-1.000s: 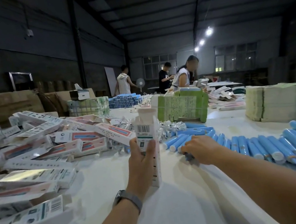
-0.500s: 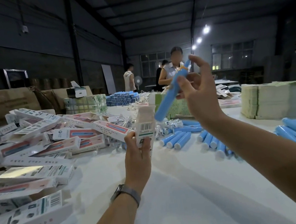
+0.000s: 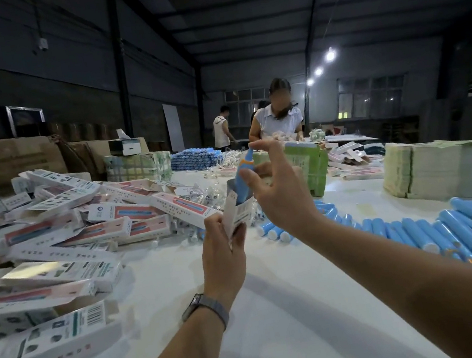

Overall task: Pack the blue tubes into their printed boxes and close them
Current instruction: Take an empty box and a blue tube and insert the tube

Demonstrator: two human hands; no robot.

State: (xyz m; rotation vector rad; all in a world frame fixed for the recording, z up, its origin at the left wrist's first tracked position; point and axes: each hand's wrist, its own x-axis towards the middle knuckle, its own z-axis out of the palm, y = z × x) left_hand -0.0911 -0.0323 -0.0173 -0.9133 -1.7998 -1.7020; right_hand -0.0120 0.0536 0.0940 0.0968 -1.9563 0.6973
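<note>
Tube (image 3: 243,177) now lowered into box (image 3: 235,211)

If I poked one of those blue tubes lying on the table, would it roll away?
Probably a bit. The loose blue tubes are round and lie on their sides on the smooth white table, so a poke across one should roll it. Neighbours packed alongside would likely stop it soon. The right hand lifts one tube with fingertips alone, so they seem light.

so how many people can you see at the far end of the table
2: one in a white top at the table's far end, one in a sleeveless top behind to the left. Others may be hidden behind them.
</note>
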